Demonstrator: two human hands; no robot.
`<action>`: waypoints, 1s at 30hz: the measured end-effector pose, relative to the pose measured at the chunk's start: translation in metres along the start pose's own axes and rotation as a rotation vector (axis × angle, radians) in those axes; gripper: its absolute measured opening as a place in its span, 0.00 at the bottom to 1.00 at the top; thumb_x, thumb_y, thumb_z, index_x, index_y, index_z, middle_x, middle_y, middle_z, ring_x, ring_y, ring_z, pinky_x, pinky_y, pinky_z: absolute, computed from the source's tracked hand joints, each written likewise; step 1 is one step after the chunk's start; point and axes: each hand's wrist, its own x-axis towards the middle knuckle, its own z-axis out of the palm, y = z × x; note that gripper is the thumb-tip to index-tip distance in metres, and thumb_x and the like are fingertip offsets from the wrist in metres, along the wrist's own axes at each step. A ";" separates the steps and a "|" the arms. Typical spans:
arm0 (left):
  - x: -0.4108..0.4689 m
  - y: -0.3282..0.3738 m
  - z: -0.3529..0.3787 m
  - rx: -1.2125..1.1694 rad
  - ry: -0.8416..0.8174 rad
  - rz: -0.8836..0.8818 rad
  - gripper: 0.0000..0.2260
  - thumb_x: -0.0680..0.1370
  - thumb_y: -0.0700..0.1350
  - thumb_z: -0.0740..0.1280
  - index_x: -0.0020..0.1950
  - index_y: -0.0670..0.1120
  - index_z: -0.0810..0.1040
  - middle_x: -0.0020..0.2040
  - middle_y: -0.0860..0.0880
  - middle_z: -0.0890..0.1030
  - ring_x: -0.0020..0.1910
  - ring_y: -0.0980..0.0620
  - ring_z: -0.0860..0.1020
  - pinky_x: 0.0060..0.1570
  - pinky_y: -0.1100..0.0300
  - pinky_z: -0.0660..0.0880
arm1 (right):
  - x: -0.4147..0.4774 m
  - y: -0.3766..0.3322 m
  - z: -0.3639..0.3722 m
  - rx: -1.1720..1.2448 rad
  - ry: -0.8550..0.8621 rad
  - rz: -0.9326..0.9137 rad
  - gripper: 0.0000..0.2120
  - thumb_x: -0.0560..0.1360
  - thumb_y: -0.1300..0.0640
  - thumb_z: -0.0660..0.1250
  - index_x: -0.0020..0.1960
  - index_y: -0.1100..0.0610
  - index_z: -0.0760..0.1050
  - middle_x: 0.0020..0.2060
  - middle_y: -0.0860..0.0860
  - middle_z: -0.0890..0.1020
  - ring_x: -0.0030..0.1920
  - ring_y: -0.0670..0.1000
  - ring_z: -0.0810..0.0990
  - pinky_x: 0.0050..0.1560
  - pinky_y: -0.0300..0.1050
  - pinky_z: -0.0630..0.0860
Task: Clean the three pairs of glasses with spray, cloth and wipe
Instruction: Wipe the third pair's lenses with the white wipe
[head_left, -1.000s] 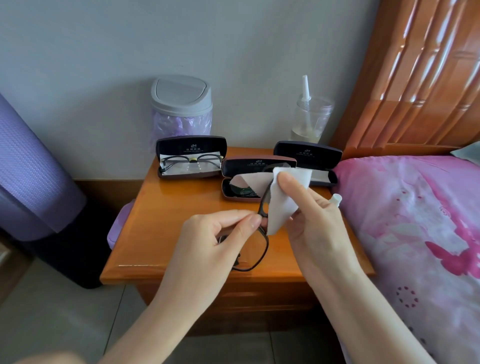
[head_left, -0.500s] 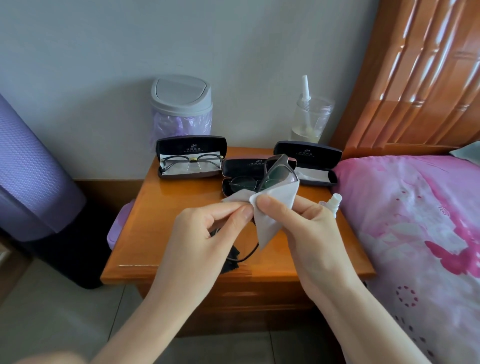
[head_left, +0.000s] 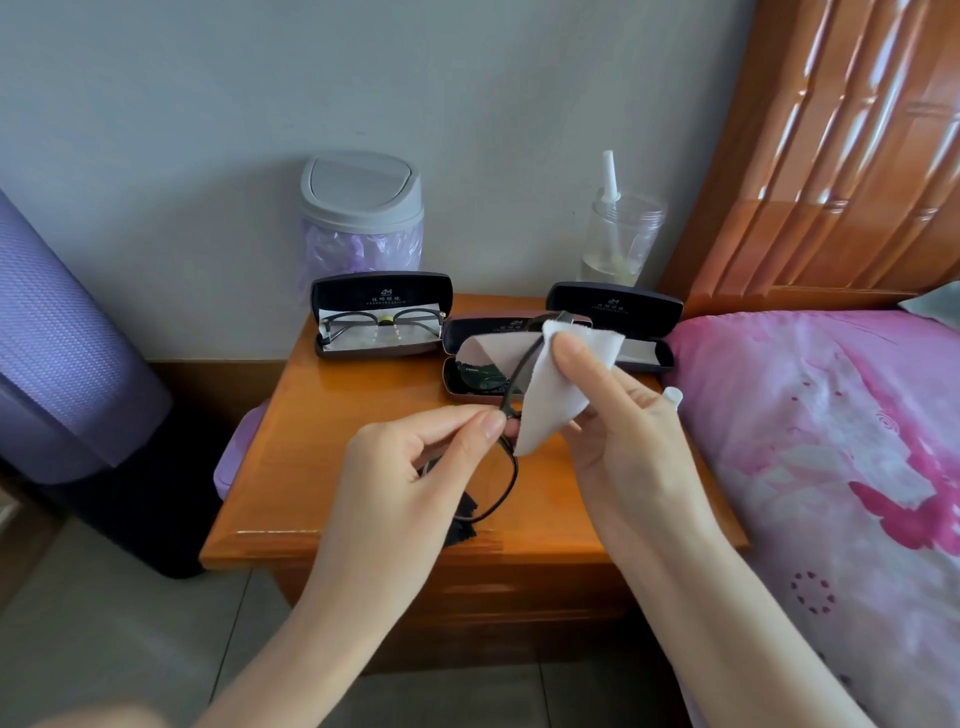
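White wipe is pinched in the right hand, thumb on its upper face, folded around one temple arm of a pair of black-framed glasses. Over the front middle of the orange wooden bench the left hand pinches the same glasses at the hinge between thumb and forefinger, with the lens ring hanging below the fingers and the wrapped temple slanting up and away toward the cases. A dark cloth lies on the bench just under that ring, mostly hidden by the left hand.

Three cases stand open along the back of the bench. The left case holds a second pair of glasses lying on a pale cloth. The middle case shows a dark lens partly covered by a pinkish cloth. The right case is partly hidden behind the right hand; what it holds beyond a pale lining cannot be told.

A small white cap peeks out past the right hand's knuckles at the bench's right edge. Behind the cases a grey-lidded bin with a lilac liner stands by the wall, and a clear cup with a white nozzle in it stands near the wooden headboard. A pink patterned bed adjoins the bench on the right.
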 end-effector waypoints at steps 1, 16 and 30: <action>0.000 0.000 0.000 -0.010 0.004 -0.001 0.06 0.71 0.51 0.65 0.43 0.63 0.77 0.40 0.74 0.79 0.47 0.73 0.77 0.43 0.79 0.71 | -0.003 0.002 0.000 -0.023 -0.019 0.006 0.14 0.66 0.48 0.70 0.44 0.58 0.83 0.40 0.52 0.84 0.46 0.50 0.81 0.55 0.48 0.76; 0.002 0.003 0.000 -0.025 -0.023 -0.015 0.06 0.72 0.51 0.65 0.44 0.62 0.78 0.41 0.74 0.79 0.47 0.72 0.78 0.42 0.79 0.70 | -0.004 -0.004 -0.004 -0.014 -0.059 -0.002 0.17 0.67 0.50 0.70 0.47 0.62 0.83 0.46 0.59 0.85 0.48 0.52 0.83 0.44 0.37 0.79; 0.001 -0.001 0.000 -0.063 0.017 -0.049 0.07 0.74 0.48 0.65 0.44 0.56 0.82 0.42 0.65 0.83 0.46 0.68 0.79 0.42 0.78 0.71 | -0.010 0.004 -0.003 -0.054 -0.036 0.021 0.11 0.67 0.49 0.70 0.41 0.55 0.84 0.38 0.50 0.85 0.43 0.48 0.83 0.47 0.41 0.78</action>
